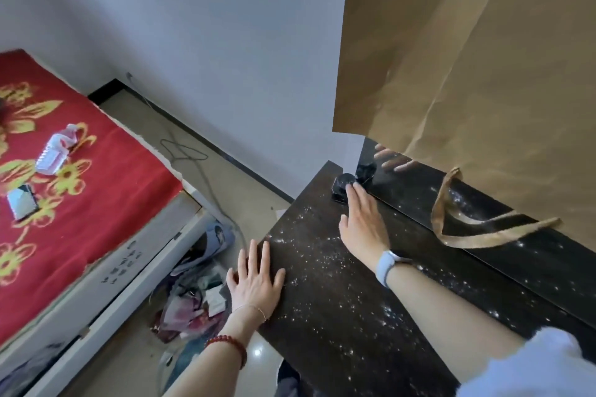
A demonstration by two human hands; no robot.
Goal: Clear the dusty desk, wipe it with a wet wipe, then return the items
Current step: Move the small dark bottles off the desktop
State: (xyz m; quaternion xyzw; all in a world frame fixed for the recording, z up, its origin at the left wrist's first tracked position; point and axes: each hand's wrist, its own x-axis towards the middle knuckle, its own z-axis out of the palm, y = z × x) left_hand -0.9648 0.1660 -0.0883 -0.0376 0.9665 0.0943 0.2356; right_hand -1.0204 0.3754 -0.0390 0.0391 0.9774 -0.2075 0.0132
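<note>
The dark desk [325, 300] runs from the lower middle to the right and is speckled with white dust. My left hand [256, 280] lies flat on its left edge, fingers apart, holding nothing. My right hand [362, 219] reaches across the top with fingers straight; its fingertips touch a small black round object [342, 185] at the desk's far corner by the wall. A tan fabric strap [477, 229] from the curtain lies on the desk's raised back part. No wet wipe is in view.
A tan curtain [467, 58] hangs over the desk's back right. To the left stands a bed with a red flowered cover [96, 171] bearing a plastic bottle [56, 150] and a small dark device [22, 206]. Clutter and bags [193, 300] lie on the floor between bed and desk.
</note>
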